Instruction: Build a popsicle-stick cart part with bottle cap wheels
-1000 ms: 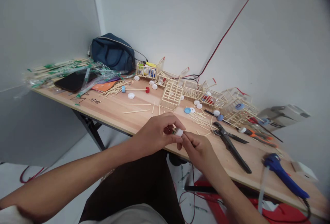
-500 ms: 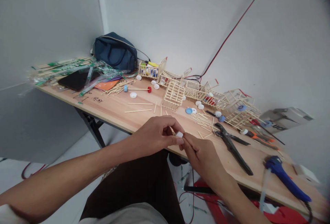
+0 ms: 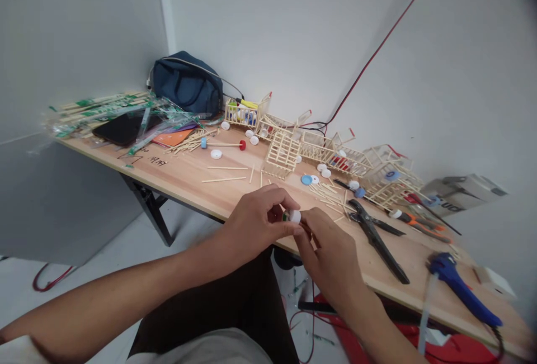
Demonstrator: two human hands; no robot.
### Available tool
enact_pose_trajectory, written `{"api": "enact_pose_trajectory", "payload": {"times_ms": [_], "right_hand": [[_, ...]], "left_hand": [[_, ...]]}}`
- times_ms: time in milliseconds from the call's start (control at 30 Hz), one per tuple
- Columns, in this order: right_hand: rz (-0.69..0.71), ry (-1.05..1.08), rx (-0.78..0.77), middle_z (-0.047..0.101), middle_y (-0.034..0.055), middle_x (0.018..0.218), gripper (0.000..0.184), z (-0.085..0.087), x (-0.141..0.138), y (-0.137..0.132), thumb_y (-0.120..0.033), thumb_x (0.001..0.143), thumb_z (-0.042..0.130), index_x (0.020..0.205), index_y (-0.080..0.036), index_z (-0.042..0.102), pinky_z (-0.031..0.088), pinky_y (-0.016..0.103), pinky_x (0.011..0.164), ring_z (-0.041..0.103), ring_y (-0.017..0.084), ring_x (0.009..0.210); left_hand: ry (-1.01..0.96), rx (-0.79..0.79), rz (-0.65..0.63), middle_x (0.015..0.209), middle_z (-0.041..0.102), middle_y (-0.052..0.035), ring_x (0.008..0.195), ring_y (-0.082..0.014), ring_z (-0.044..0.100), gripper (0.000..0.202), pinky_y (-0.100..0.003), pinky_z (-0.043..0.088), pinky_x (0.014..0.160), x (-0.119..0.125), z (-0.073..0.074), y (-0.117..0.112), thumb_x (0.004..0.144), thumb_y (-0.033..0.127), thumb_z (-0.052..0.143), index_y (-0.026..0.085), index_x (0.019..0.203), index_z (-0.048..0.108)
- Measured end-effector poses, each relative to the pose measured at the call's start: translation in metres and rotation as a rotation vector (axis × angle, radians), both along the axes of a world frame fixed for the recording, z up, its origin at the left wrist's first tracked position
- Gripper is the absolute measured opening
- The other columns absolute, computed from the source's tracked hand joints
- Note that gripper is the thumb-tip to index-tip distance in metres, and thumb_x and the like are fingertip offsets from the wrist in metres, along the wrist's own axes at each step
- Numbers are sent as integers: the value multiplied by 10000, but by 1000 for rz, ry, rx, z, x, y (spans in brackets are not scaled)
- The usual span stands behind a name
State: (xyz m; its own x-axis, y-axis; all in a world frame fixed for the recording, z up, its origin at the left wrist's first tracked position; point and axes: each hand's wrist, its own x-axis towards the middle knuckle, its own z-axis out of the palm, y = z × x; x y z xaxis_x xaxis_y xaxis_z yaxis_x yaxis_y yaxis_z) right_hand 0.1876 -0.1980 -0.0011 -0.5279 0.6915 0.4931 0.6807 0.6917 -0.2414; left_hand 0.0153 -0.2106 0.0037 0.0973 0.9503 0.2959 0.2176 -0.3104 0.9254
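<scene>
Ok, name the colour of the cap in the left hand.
The cap is white, clearest in the head view.

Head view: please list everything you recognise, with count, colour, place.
Held cap: 1, white, centre
Stick frames: several, pale, back
Loose caps: several, mostly white, table
Capped stick: 1, pale, left
Loose sticks: many, pale, table
Packaged sticks: several, pale, left
Bag: 1, blue, left
Flat object: 1, black, left
Sheet: 1, orange, left
Hand tool: 1, black, right
Pliers: 1, orange, right
Glue gun: 1, blue, right
Box: 1, whitish, right
Cable: 1, red, wall
Table: 1, tan, centre
Left hand: 1, bare, centre
Right hand: 1, bare, centre
</scene>
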Motion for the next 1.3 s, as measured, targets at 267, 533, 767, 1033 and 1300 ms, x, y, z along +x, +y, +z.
{"api": "enact_pose_trajectory", "payload": {"times_ms": [267, 533, 767, 1033, 1300], "right_hand": [[25, 85, -148, 387, -50, 532, 308, 4, 2, -2, -204, 901, 458, 604, -200, 378, 240, 231, 473, 353, 91, 487], [121, 246, -632, 446, -25, 606, 325, 7, 8, 2, -319, 927, 389, 647, -184, 482, 300, 219, 511, 398, 103, 560], [198, 402, -932, 292, -64, 559, 392, 6, 8, 5, -499, 916, 423, 693, -186, 503, 189, 214, 437, 230, 83, 481], [102, 277, -679, 364, -43, 592, 345, -1, 11, 9, -390, 924, 440, 659, -176, 493, 215, 212, 452, 290, 84, 518], [85, 187, -423, 531, 2, 651, 311, 0, 12, 16, -354, 918, 479, 695, -183, 615, 348, 237, 547, 491, 128, 618]], "left_hand": [[34, 20, -61, 829, 615, 6, 734, -127, 551, 195, -254, 445, 676, 2, -2, -2, 704, 214, 764, 180, 867, 662], [97, 165, -119, 855, 607, -4, 727, -115, 545, 176, -256, 443, 686, 1, -1, -2, 736, 173, 742, 150, 888, 658], [130, 202, -146, 866, 601, -10, 735, -114, 547, 178, -251, 450, 690, -2, 0, -2, 748, 122, 717, 132, 916, 658], [128, 180, -110, 836, 617, -11, 731, -123, 562, 175, -261, 464, 687, 0, -4, 3, 744, 169, 731, 144, 909, 679], [156, 215, -110, 1192, 594, -76, 828, -125, 601, 412, -252, 519, 715, -16, -7, 14, 813, 251, 663, 203, 1213, 578]]}}
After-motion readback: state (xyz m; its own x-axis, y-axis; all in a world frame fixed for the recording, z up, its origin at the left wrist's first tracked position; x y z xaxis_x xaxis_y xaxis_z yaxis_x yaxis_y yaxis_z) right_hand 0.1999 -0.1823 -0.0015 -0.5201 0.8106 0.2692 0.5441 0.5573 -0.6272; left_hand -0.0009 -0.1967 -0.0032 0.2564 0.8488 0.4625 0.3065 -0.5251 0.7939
